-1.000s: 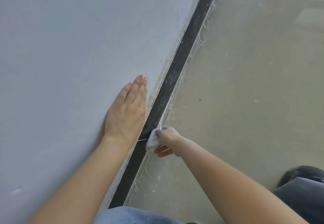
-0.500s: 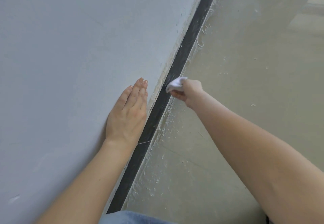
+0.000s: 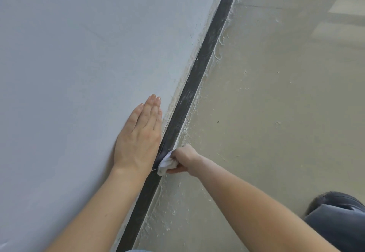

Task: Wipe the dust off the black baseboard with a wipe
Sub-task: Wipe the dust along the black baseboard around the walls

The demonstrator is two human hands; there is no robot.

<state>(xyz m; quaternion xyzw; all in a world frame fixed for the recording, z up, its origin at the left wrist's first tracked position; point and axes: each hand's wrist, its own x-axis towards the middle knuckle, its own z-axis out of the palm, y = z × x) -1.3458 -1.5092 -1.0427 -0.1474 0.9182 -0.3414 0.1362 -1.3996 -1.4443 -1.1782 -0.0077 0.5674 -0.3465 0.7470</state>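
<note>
The black baseboard (image 3: 194, 78) runs diagonally from the bottom centre to the top right, between the pale wall and the floor. Grey dust streaks show on its far stretch. My right hand (image 3: 184, 156) is closed around a crumpled white wipe (image 3: 166, 165) and presses it against the baseboard, near my left wrist. My left hand (image 3: 140, 133) lies flat on the wall, fingers together and straight, just left of the baseboard, holding nothing.
The light grey wall (image 3: 79, 64) fills the left side. The beige floor (image 3: 276, 113) on the right carries white dust and crumbs along the baseboard. A dark shoe and trouser leg (image 3: 337, 218) sit at the lower right.
My right hand has pulled the wipe back down the baseboard toward me, from beyond my left fingertips to beside my left wrist. My left hand has stayed flat on the wall.
</note>
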